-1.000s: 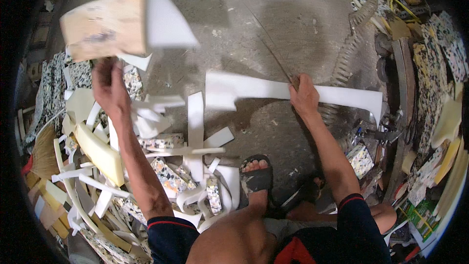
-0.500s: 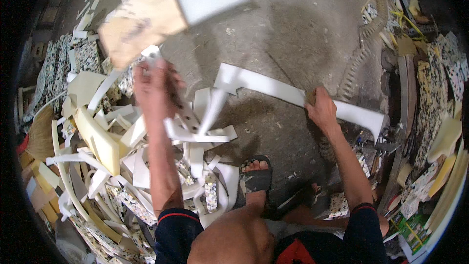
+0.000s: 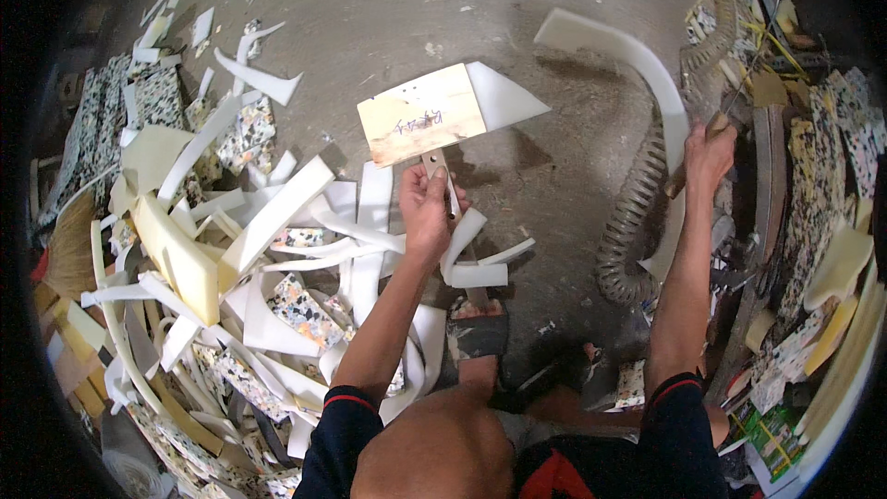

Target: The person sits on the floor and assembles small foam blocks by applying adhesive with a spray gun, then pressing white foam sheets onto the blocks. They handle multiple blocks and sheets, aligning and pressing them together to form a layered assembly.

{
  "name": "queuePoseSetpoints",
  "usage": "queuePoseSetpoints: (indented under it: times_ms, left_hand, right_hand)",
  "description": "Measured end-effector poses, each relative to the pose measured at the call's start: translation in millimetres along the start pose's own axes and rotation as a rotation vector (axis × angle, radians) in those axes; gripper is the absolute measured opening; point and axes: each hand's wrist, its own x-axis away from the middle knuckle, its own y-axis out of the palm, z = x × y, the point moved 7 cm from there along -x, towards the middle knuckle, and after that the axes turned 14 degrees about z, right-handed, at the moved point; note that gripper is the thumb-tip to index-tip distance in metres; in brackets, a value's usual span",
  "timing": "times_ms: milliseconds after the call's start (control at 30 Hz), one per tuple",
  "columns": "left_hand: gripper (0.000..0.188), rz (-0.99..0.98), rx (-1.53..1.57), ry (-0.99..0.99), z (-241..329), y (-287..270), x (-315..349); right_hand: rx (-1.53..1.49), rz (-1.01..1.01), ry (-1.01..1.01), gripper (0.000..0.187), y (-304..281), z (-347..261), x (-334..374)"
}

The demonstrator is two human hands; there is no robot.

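Note:
My left hand (image 3: pixel 429 208) is closed round the short handle of a flat wooden board (image 3: pixel 420 115) with handwriting on it. A white foam piece (image 3: pixel 504 97) tapers to a point beyond the board's right edge; the board hides the rest of it. At the right, my right hand (image 3: pixel 710 155) grips the wooden handle of a thin knife (image 3: pixel 718 125), its narrow blade pointing up and away. A long, curved white foam strip (image 3: pixel 647 60) passes by the same hand and hangs down below it; the hand appears to pinch the strip too.
Foam offcuts (image 3: pixel 277 222) are heaped at the left, beside speckled foam blocks (image 3: pixel 152 97) and a broom (image 3: pixel 78 245). A coiled hose (image 3: pixel 621 249) lies on the concrete floor (image 3: pixel 370 0) at right. More speckled foam (image 3: pixel 804 176) stands along the right edge.
My left hand has brought the board and foam piece right and nearer. My right hand has moved right and farther away, swinging the foam strip from sideways to lengthwise.

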Motion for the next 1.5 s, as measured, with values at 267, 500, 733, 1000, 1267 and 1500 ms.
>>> queuePoseSetpoints:
  times_ms: [267,500,733,1000,1267,1500]
  left_hand:
    - [0.021,0.094,-0.512,0.403,-23,12,-30]
    - [0.031,0.121,-1.058,0.492,-2,15,-15]
    - [0.038,-0.02,-1.122,1.311,55,65,0]
    - [0.046,-0.225,-1.304,1.321,39,93,-27]
    - [0.047,-0.202,-1.344,1.329,33,91,-32]
    - [0.046,-0.197,-1.375,1.333,32,92,-32]
  right_hand:
    - [-0.432,-0.546,-0.132,0.038,-42,-52,185]
    - [-0.368,-0.867,0.008,0.043,-46,-54,278]
    - [-0.356,-0.913,-0.107,0.045,-39,-55,283]
    - [-0.394,-0.89,-0.106,0.044,-37,-60,282]
    - [-0.41,-0.89,-0.144,0.043,-8,-72,278]
    - [-0.392,-0.864,-0.182,0.047,-11,-66,281]
